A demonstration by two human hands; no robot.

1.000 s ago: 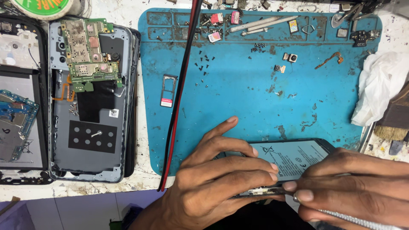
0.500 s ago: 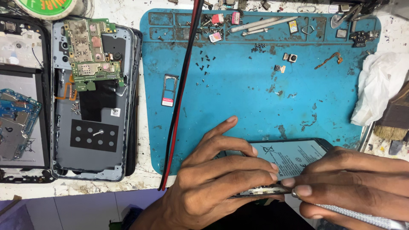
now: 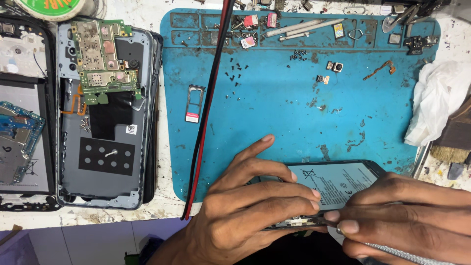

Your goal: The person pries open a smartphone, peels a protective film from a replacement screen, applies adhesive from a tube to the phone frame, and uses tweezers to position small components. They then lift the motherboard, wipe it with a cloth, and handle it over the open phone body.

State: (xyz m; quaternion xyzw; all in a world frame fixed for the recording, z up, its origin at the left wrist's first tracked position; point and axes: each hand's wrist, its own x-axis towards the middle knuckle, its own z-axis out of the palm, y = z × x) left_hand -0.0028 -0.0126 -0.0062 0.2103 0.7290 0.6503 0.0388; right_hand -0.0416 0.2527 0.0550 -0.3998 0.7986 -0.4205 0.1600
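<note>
- the left hand curls its fingers over the near edge of an opened phone, fingertips pressed down on its frame, pinning it flat so it cannot slide.
- the right hand comes in from the other side, fingers pinched nearly closed on the same edge, nail against the seam; whether it grips a thin tool i cannot tell.
- the phone lies at the near right corner of the blue work mat, battery side up, partly hanging off the mat's near edge toward the person, close enough to work with both hands.
- a red and black cable runs from the far edge to the near edge along the mat's left part.
- a sim tray lies just left of the cable; tiny loose screws are scattered to its right.
- small parts and metal rods sit in the tray slots along the mat's far edge, kept out of the way.
- a crumpled white cloth sits at the right edge.
- off the mat, at the table's left, a stripped phone body lies with its green board showing.
</note>
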